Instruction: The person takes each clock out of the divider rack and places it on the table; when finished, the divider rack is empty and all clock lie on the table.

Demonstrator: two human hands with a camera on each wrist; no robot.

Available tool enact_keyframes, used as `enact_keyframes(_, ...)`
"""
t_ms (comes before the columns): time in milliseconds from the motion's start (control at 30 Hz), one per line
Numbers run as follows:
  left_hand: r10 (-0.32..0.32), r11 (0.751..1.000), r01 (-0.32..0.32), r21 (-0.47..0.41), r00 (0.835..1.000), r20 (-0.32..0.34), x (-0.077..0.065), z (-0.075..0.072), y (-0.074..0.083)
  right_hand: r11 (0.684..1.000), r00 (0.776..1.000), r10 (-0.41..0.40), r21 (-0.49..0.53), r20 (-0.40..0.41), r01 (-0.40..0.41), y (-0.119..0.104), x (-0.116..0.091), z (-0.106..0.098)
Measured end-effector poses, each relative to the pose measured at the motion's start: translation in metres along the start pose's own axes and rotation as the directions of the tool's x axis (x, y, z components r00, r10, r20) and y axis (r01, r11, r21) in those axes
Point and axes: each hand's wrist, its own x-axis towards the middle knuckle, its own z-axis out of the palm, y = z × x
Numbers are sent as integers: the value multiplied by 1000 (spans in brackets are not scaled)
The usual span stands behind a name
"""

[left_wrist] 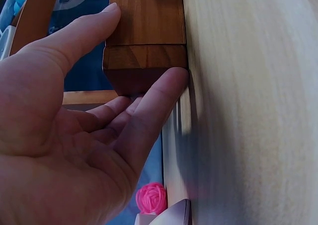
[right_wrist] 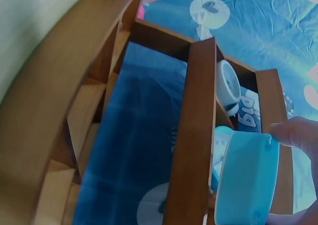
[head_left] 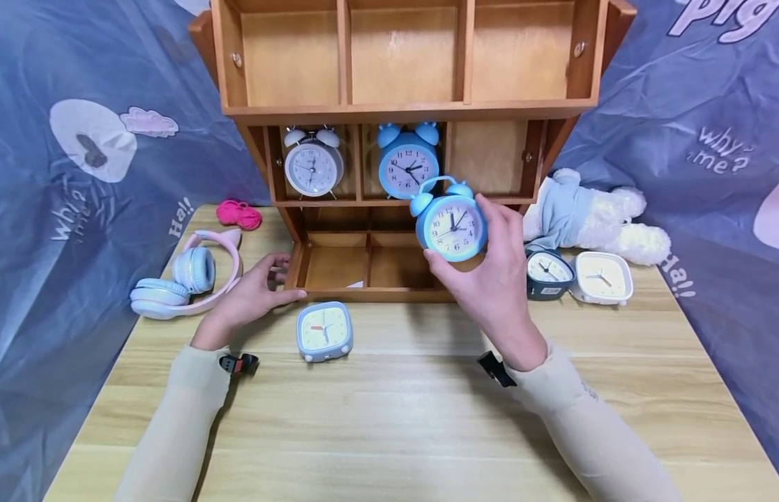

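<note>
My right hand (head_left: 498, 279) holds a blue twin-bell alarm clock (head_left: 452, 226) between thumb and fingers, in front of the wooden shelf (head_left: 402, 108). From the side, the blue clock (right_wrist: 248, 178) shows in the right wrist view. My left hand (head_left: 254, 293) rests at the lower left corner of the shelf, its thumb and a finger touching the wood (left_wrist: 144, 56) in the left wrist view. On the middle tier stand a white twin-bell clock (head_left: 312, 167) in the left compartment and another blue twin-bell clock (head_left: 408, 166) in the centre one.
A blue-grey square clock (head_left: 324, 330) sits on the table before the shelf. To the right are a dark green clock (head_left: 548, 273), a white square clock (head_left: 602, 277) and a plush toy (head_left: 602, 216). Headphones (head_left: 191, 275) and pink yarn (head_left: 238, 214) lie at left.
</note>
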Motion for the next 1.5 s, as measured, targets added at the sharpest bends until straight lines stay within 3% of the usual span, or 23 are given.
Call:
enact_keyframes(400, 17, 1000, -17, -3, 1000, -5, 0, 1, -3, 997, 986, 77, 1, 145, -78, 0, -17, 7)
enact_keyframes(667, 17, 1000, -17, -13, 1000, -1, 0, 1, -3, 994, 959, 111, -20, 261, -109, -7, -29, 8)
enact_keyframes(1033, 6, 1000, -6, -13, 1000, 1, 1, -1, 0, 993, 930, 118, -40, 348, -111, -7, -44, 15)
enact_keyframes(1500, -4, 1000, 4, -6, 1000, 3, 0, -1, 1, 992, 852, 127, -60, 509, -112, -10, -73, 27)
